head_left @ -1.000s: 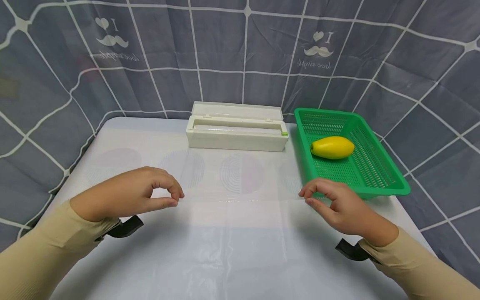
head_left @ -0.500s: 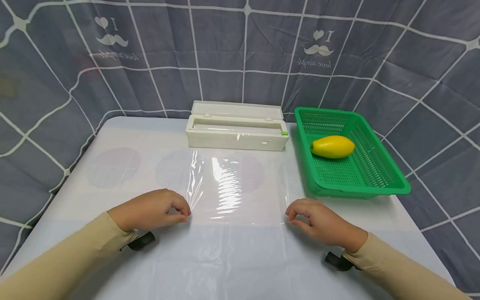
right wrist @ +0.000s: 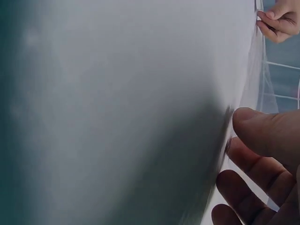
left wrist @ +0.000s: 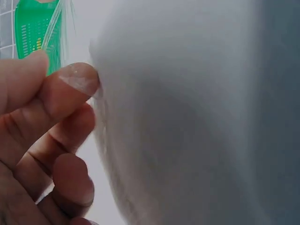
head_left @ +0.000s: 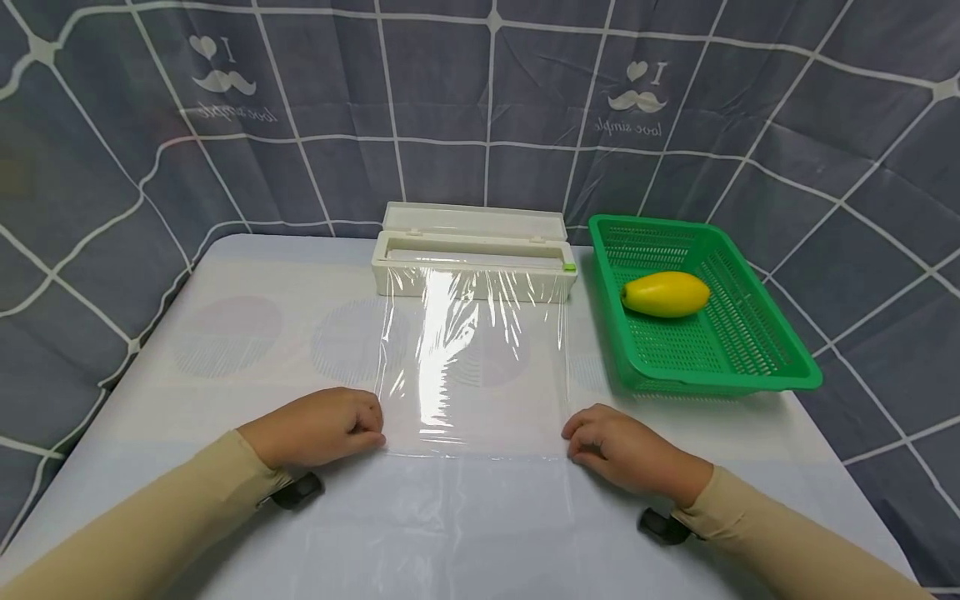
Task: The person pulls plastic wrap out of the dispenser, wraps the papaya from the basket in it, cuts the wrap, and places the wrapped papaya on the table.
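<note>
A clear sheet of plastic wrap (head_left: 480, 375) stretches from the white wrap dispenser (head_left: 474, 283) toward me, shiny with wrinkles and glare. My left hand (head_left: 321, 427) pinches its near left corner; in the left wrist view, film clings to a fingertip (left wrist: 77, 77). At the near right corner, my right hand (head_left: 626, 448) pinches the wrap between thumb (right wrist: 262, 129) and fingers. Both hands are low over the table. The dispenser's lid (head_left: 474, 222) is tipped back, and a roll (head_left: 472, 257) lies inside.
To the right of the dispenser stands a green plastic basket (head_left: 637, 362) holding a yellow papaya-like fruit (head_left: 665, 294). A pale cloth with printed circles covers the table (head_left: 480, 533). Grey checked curtains (head_left: 442, 100) enclose the back and sides.
Both hands have come toward me and lower, and slightly closer together, drawing the plastic wrap out longer. The dispenser, basket and fruit have stayed in place.
</note>
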A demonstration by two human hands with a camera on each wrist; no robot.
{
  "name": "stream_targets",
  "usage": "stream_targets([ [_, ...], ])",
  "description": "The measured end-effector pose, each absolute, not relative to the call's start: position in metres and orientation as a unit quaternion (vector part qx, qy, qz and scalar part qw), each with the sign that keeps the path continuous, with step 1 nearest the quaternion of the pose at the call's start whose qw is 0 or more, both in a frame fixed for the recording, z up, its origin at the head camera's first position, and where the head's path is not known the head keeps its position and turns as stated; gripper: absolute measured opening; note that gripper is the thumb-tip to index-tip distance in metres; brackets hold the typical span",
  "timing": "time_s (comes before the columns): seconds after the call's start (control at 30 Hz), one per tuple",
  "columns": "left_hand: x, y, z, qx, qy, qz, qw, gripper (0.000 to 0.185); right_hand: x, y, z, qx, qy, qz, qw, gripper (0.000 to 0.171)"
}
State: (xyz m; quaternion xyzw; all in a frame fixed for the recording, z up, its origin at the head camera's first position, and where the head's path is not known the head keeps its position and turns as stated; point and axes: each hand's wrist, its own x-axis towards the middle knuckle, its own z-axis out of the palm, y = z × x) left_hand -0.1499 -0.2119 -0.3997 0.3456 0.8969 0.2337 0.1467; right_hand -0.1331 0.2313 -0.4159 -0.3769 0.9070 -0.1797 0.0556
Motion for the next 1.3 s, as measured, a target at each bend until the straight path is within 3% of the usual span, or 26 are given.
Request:
stream_targets([
  [0.2,-0.147,-0.207,-0.395,0.299,0.914,0.225,0.157,0.015,-0.131,0.231,-0.418,-0.38,0.908,-0.165,0.056,0.012],
  [0.53,-0.143,-0.2,-0.395,0.224,0.942,0.217,0.127,0.006,-0.128,0.233,-0.413,-0.385,0.912,-0.128,0.067,0.008],
  [0.87,-0.143,-0.197,-0.404,0.21,0.95,0.194,0.126,0.028,-0.125,0.235,-0.41,-0.403,0.905,-0.121,0.062,0.012],
  [0.93,-0.144,-0.196,-0.405,0.207,0.955,0.18,0.113,0.04,-0.125,0.236,-0.409,-0.405,0.904,-0.121,0.063,0.013],
  [1.1,-0.15,-0.199,-0.403,0.192,0.966,0.142,0.102,0.089,-0.122,0.236,-0.403,-0.416,0.901,-0.108,0.065,0.019],
  [1.3,-0.161,-0.204,-0.402,0.195,0.966,0.101,0.138,0.098,-0.117,0.239,-0.396,-0.422,0.898,-0.081,0.097,0.028],
])
